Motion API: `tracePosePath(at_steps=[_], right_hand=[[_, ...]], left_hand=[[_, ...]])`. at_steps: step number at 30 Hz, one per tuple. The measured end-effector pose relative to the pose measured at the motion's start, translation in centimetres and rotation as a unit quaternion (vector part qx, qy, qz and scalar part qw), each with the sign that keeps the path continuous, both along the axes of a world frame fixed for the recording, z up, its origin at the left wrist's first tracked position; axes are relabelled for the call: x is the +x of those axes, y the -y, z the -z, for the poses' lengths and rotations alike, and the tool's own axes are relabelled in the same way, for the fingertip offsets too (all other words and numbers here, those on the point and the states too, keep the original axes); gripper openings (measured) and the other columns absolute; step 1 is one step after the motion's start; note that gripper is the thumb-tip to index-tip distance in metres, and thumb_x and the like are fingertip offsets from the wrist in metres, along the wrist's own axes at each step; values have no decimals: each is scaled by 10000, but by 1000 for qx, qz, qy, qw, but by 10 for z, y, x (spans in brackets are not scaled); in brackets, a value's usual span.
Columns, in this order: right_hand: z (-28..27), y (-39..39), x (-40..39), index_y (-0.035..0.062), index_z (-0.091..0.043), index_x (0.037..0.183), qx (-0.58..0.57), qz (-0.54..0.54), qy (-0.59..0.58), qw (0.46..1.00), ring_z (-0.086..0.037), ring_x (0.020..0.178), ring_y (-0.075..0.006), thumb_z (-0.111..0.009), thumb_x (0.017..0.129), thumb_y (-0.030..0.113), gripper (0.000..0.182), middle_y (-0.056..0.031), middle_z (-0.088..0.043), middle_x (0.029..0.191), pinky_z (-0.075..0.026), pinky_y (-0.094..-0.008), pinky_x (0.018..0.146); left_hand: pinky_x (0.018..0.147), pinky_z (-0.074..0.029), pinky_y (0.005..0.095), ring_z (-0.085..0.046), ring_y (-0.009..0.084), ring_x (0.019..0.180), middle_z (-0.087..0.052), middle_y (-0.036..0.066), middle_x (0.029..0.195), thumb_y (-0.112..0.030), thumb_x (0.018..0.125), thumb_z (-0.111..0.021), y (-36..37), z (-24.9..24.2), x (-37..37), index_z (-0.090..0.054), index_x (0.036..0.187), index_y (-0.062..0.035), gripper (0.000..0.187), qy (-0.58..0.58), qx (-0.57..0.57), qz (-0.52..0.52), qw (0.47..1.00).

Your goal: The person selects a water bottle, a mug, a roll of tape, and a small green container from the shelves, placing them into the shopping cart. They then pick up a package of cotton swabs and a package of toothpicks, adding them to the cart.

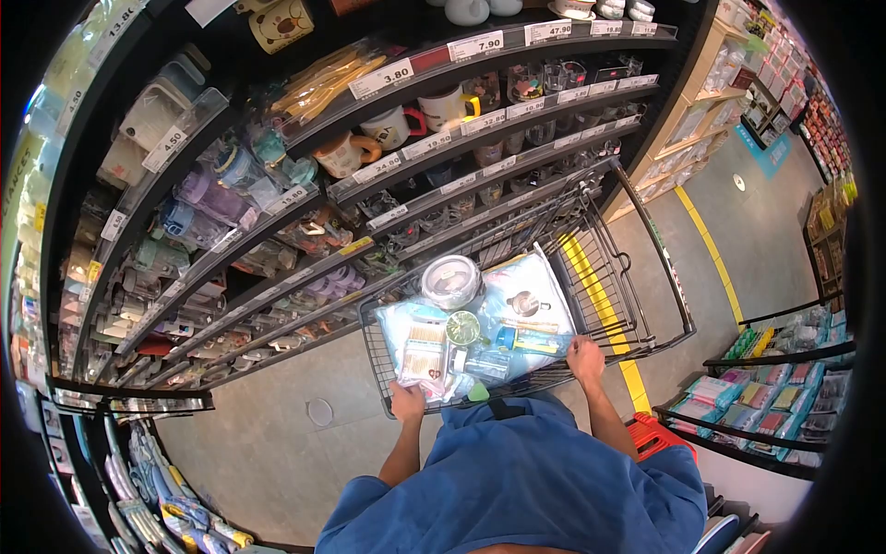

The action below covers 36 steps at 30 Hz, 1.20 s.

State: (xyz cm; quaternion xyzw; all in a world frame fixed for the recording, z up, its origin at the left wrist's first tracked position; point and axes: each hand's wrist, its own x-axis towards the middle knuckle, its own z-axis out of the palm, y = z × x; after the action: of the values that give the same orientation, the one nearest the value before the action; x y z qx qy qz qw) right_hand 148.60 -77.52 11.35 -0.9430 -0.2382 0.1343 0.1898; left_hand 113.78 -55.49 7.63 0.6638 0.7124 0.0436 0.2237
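Observation:
In front of my body stands a black wire shopping cart (637, 319). My left hand (407, 403) is closed on the cart's near rim, close to its left corner, against a pinkish pack. My right hand (585, 359) is curled around the same rim farther right. Inside lie large pale blue and white plastic-wrapped packages (517, 277). On them rest a round clear lidded container (451, 282), a green-patterned round item (462, 328), a pack of thin wooden sticks (425, 351), a clear bottle (486, 364) and a small round metal item (526, 303).
Shelves of mugs (388, 127), glasses and bottles with price tags (383, 78) curve along the far side and left. A yellow floor line (711, 254) runs at the right. Racks of packaged goods (752, 406) stand right, with a red plastic item (657, 436) near my right arm.

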Motion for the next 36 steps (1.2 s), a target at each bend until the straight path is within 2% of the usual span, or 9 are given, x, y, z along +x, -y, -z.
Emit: tracePosePath(at_steps=[4,6,13,15,32,36], right_hand=[[2,1,2,76,-669,919,14,-7,11,1000,-647,845,-345,-619,792,160,160,-143,-676,915,-519,-434,734],[1,0,3,75,-670,923,9,-4,9,1000,-647,849,-345,-618,792,160,165,-142,-677,918,-519,-433,736],[-1,-3,10,80,-674,906,3,2,6,1000,-648,847,-348,-617,790,157,150,-148,-675,918,-521,-434,731],[-2,-4,12,82,-669,902,-6,-1,4,1000,-648,846,-341,-615,796,169,148,-143,-674,920,-521,-431,735],[-2,-11,27,72,-659,874,-9,-10,12,1000,-646,838,-353,-616,794,167,131,-153,-672,902,-517,-448,715],[-6,-15,32,82,-659,897,-40,-9,-2,999,-647,850,-340,-625,800,173,137,-139,-671,927,-519,-436,740]], left_hand=[[738,-474,554,-629,457,800,-648,263,844,-264,808,-557,0,1,2,-421,1074,-30,380,0,-1,-1,1000],[753,-470,534,-637,427,823,-659,219,855,-234,782,-570,-2,7,1,-436,1097,-65,382,0,-15,-14,1000],[756,-468,535,-635,431,825,-659,221,852,-242,780,-576,-2,2,9,-431,1084,-55,386,12,-9,-15,1000],[742,-475,547,-635,449,806,-652,252,851,-276,811,-560,-2,4,10,-423,1066,-41,373,1,-2,1,1000],[745,-476,541,-633,444,804,-653,241,846,-263,799,-561,-10,5,24,-417,1072,-32,386,-2,-19,-1,1000],[753,-477,538,-633,443,809,-653,241,850,-261,804,-558,-13,-2,30,-413,1072,-32,381,5,-28,6,1000]])
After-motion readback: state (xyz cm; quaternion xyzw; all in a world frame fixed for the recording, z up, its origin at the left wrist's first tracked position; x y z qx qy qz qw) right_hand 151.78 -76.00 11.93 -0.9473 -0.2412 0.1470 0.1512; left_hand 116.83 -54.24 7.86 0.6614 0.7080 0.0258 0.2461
